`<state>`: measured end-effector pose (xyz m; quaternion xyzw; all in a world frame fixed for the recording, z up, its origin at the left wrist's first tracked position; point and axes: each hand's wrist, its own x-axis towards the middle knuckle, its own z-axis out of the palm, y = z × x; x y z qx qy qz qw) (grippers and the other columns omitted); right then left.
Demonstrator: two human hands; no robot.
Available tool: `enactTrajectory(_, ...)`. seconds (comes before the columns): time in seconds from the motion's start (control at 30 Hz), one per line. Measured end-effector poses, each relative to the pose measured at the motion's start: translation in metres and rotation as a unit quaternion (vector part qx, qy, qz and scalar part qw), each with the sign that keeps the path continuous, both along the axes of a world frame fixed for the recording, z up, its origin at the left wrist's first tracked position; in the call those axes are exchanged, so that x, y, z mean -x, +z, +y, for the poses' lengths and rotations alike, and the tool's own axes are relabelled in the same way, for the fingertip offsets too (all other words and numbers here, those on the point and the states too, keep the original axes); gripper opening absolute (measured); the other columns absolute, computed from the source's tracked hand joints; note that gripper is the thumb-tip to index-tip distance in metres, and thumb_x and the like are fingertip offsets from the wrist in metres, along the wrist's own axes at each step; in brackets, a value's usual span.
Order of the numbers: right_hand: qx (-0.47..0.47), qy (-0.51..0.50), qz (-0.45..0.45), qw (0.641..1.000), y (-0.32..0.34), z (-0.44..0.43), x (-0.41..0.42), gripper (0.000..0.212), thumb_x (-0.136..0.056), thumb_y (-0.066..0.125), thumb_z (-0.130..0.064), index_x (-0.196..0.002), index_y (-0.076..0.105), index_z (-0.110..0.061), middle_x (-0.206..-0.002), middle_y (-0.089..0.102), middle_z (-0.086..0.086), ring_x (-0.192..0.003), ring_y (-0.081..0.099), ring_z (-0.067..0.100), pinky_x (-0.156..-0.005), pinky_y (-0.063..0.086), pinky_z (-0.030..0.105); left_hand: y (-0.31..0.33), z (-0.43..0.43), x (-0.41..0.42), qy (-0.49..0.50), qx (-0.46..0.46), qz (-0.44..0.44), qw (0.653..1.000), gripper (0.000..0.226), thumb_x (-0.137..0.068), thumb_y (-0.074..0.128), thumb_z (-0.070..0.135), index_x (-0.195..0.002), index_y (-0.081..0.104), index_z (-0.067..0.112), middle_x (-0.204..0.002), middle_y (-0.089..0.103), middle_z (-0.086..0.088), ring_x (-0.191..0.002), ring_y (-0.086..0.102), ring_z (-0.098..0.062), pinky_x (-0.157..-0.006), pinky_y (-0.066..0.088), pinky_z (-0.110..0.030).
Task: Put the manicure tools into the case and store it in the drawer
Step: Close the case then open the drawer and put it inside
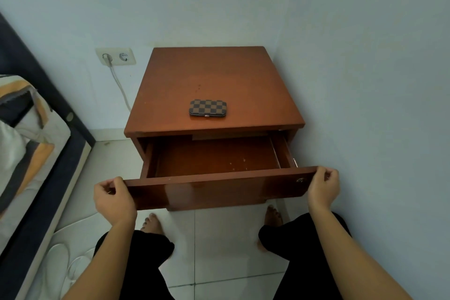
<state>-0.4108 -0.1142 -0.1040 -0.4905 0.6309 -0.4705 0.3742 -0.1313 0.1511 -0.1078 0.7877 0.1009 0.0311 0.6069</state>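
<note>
Both hands — left hand [114, 198], right hand [322, 189] — have fingers clamped on the drawer front [219, 190]; overpulling could drop the drawer — checkered manicure case [207, 107] unstored.

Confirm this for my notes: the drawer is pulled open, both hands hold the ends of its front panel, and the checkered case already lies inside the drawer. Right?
Not quite. In the head view the checkered case lies closed on top of the nightstand, not inside. The drawer is open and holds nothing visible, with the left hand and right hand gripping its front panel's ends.
</note>
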Motion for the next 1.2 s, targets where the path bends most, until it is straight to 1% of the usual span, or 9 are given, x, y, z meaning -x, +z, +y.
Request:
enactTrajectory(0.1,0.014,0.006,0.003,1.000,-0.001,0.010,0.010,0.012,-0.092,0.044,-0.012,-0.088,0.054,-0.005,-0.090,0.054,0.010,-0.082,0.049,0.021,-0.071,0.034,0.028,-0.007,0.012,0.009,-0.015,-0.013,-0.003,1.000,0.024,-0.088,0.043,0.031,-0.095,0.054,0.011,-0.101,0.057,-0.013,-0.092,0.054,-0.025,-0.083,0.046,-0.037)
enactTrajectory(0.23,0.028,0.049,0.046,0.997,0.005,0.009,0.017,0.019,-0.092,0.047,-0.012,-0.099,0.058,0.002,-0.097,0.057,0.011,-0.088,0.051,0.020,-0.075,0.036,0.027,0.002,0.014,0.012,-0.053,-0.034,-0.014,0.998,0.032,-0.092,0.044,0.028,-0.110,0.061,0.008,-0.117,0.056,-0.016,-0.109,0.052,-0.028,-0.091,0.042,-0.035)
enactTrajectory(0.37,0.094,0.140,0.124,0.978,0.027,-0.007,0.010,0.018,-0.089,0.051,-0.009,-0.103,0.060,-0.002,-0.106,0.060,0.015,-0.099,0.056,0.026,-0.083,0.041,0.030,0.035,0.003,0.001,-0.106,-0.139,-0.089,0.981,0.031,-0.093,0.049,0.018,-0.120,0.058,0.007,-0.133,0.048,-0.015,-0.125,0.042,-0.028,-0.103,0.034,-0.042)
enactTrajectory(0.5,0.176,0.240,0.215,0.930,0.055,-0.027,-0.027,0.025,-0.089,0.053,-0.012,-0.112,0.059,-0.003,-0.113,0.059,0.016,-0.109,0.054,0.028,-0.093,0.040,0.032,0.060,-0.028,-0.024,-0.166,-0.205,-0.165,0.950,0.033,-0.093,0.050,0.020,-0.122,0.056,0.005,-0.132,0.050,-0.015,-0.124,0.041,-0.029,-0.103,0.033,-0.043)
enactTrajectory(0.6,0.214,0.335,0.259,0.880,0.072,-0.036,-0.075,0.031,-0.091,0.052,-0.018,-0.119,0.055,-0.007,-0.121,0.056,0.010,-0.116,0.050,0.024,-0.098,0.039,0.033,0.063,-0.062,-0.052,-0.258,-0.263,-0.198,0.908,0.039,-0.093,0.050,0.028,-0.126,0.054,0.007,-0.131,0.051,-0.013,-0.121,0.045,-0.027,-0.101,0.037,-0.042)
enactTrajectory(0.73,0.235,0.465,0.301,0.799,0.081,-0.038,-0.149,0.040,-0.092,0.048,-0.025,-0.130,0.046,-0.012,-0.132,0.047,0.003,-0.125,0.041,0.018,-0.100,0.037,0.030,0.063,-0.110,-0.076,-0.340,-0.334,-0.196,0.857,0.055,-0.095,0.043,0.041,-0.142,0.037,0.013,-0.151,0.032,-0.007,-0.140,0.025,-0.023,-0.112,0.024,-0.043)
enactTrajectory(0.9,0.244,0.541,0.346,0.726,0.076,-0.041,-0.222,0.054,-0.091,0.049,-0.037,-0.139,0.035,-0.015,-0.137,0.039,0.001,-0.127,0.037,0.017,-0.098,0.045,0.035,0.049,-0.142,-0.098,-0.379,-0.405,-0.168,0.815,0.065,-0.096,0.030,0.051,-0.150,0.016,0.018,-0.159,0.006,-0.004,-0.146,0.002,-0.021,-0.116,0.004,-0.040)
enactTrajectory(1.07,0.234,0.589,0.403,0.660,0.063,-0.052,-0.258,0.071,-0.087,0.048,-0.053,-0.146,0.021,-0.023,-0.149,0.030,0.002,-0.136,0.029,0.021,-0.110,0.031,0.038,0.030,-0.150,-0.105,-0.351,-0.494,-0.181,0.775,0.065,-0.095,0.016,0.055,-0.150,0.008,0.021,-0.160,0.004,-0.004,-0.146,-0.001,-0.020,-0.116,-0.003,-0.036)
enactTrajectory(1.2,0.276,0.562,0.375,0.684,0.049,-0.045,-0.257,0.069,-0.086,0.049,-0.055,-0.144,0.027,-0.024,-0.140,0.042,0.001,-0.127,0.040,0.021,-0.106,0.033,0.036,0.031,-0.149,-0.107,-0.358,-0.501,-0.174,0.768,0.065,-0.095,0.016,0.054,-0.151,0.009,0.021,-0.160,0.004,-0.004,-0.146,-0.001,-0.020,-0.116,-0.003,-0.036)
